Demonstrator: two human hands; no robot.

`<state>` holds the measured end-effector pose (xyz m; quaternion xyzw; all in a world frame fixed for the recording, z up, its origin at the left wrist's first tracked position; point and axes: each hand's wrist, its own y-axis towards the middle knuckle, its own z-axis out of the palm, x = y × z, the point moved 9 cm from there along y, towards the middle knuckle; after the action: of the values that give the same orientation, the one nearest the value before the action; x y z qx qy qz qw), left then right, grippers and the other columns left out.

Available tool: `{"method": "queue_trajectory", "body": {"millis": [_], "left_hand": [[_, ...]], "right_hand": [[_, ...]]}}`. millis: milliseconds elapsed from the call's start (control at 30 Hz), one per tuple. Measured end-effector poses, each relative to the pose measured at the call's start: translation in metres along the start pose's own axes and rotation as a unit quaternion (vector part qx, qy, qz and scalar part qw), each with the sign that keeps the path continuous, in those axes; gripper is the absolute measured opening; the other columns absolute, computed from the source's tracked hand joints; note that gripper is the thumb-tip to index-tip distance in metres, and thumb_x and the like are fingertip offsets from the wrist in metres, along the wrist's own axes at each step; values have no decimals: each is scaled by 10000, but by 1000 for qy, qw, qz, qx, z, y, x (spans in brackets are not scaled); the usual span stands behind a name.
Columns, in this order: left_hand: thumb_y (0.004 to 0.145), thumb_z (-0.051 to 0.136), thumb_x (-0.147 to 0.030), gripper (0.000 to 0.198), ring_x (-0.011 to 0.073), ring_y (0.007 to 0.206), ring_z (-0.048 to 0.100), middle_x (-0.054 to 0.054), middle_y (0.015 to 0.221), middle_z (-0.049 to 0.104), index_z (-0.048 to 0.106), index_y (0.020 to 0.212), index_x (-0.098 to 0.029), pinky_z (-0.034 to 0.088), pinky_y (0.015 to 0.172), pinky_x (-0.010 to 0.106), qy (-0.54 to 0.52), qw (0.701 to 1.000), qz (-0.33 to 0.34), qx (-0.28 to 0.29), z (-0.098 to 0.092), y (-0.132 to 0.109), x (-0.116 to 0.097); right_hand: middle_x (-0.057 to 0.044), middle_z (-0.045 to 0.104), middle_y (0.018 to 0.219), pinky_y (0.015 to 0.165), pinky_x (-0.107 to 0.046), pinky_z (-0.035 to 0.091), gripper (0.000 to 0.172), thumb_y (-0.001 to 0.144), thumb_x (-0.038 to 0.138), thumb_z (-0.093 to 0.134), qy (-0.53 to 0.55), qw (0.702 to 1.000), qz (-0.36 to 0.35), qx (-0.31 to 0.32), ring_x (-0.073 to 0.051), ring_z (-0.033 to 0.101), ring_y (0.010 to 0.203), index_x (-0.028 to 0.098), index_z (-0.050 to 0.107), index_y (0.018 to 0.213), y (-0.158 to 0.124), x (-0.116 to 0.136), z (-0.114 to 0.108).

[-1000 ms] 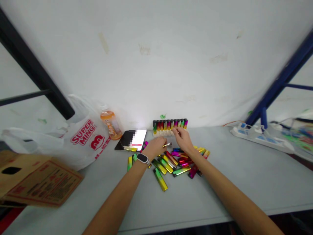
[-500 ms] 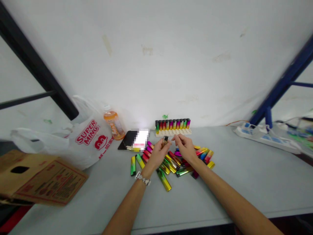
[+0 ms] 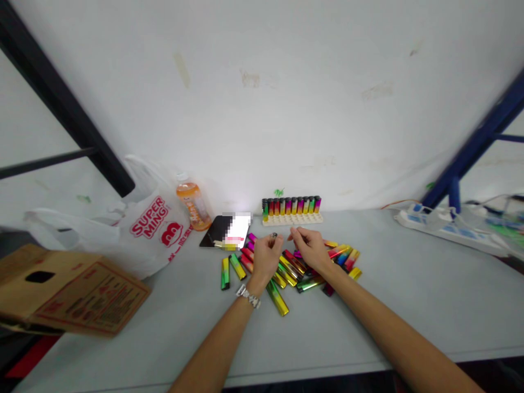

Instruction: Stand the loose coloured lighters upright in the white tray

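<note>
My left hand point(image 3: 268, 257) is closed around a lighter point(image 3: 274, 235); only its metal and dark top shows above the fingers. Just to its right, my right hand point(image 3: 309, 246) has thumb and fingers bent into a pinch, and whatever may lie in them is too small to make out. The two hands are slightly apart, above a loose pile of shiny multicoloured lighters point(image 3: 291, 267). Behind them a white rack point(image 3: 292, 220) holds a row of upright lighters point(image 3: 293, 206). A green and yellow lighter point(image 3: 278, 298) lies in front of the pile.
Left of the pile lies a dark tablet-like object point(image 3: 210, 232) with a blurred bright area. An orange drink bottle point(image 3: 194, 204), a white plastic bag point(image 3: 143, 243) and a cardboard box point(image 3: 90, 297) stand farther left. A power strip point(image 3: 446, 229) lies on the right.
My left hand has turned and closed further over the lighter, so less of it shows. My right hand stays close by, its fingers still bent. The view has shifted slightly.
</note>
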<state>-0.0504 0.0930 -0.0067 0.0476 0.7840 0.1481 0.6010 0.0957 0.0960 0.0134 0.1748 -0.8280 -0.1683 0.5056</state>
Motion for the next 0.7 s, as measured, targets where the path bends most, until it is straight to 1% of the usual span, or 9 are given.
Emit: {"method": "queue_trajectory", "body": {"millis": [100, 200, 400, 600, 700], "left_hand": [[826, 491, -409, 390, 81, 481, 297, -56, 487, 338, 377, 523, -193, 218, 469, 239, -4, 1000, 11, -2, -1, 0, -5], [826, 478, -389, 362, 85, 480, 308, -56, 487, 349, 396, 533, -193, 236, 471, 238, -16, 1000, 9, 0, -1, 0, -7], [825, 476, -365, 342, 87, 475, 321, -58, 492, 358, 389, 540, -196, 251, 478, 240, -21, 1000, 0, 5, 2, -1, -5], [821, 486, -372, 350, 85, 477, 319, -59, 491, 355, 375, 538, -198, 246, 479, 241, -24, 1000, -7, 4, 3, -1, -3], [825, 490, -421, 390, 87, 478, 313, -54, 488, 348, 371, 527, -200, 235, 473, 245, -26, 1000, -14, 4, 3, -2, -5]], "right_hand": [[30, 447, 515, 541, -245, 352, 497, 954, 515, 402, -6, 1000, 1, 6, -126, 441, 523, 159, 667, 729, 0, -2, 2], [29, 453, 518, 545, -246, 356, 499, 956, 515, 401, -8, 1000, -2, 9, -127, 446, 525, 158, 664, 728, 0, -2, 3], [28, 450, 512, 540, -249, 361, 501, 956, 521, 395, -8, 1000, -5, 12, -131, 442, 521, 165, 661, 724, 0, 1, 4], [30, 455, 506, 538, -249, 358, 484, 954, 508, 405, -4, 1000, -6, 14, -130, 439, 512, 168, 656, 716, -1, 1, 4], [26, 479, 526, 544, -245, 359, 469, 957, 492, 409, 0, 1000, -10, 17, -130, 451, 527, 168, 646, 716, -1, 2, 5]]}}
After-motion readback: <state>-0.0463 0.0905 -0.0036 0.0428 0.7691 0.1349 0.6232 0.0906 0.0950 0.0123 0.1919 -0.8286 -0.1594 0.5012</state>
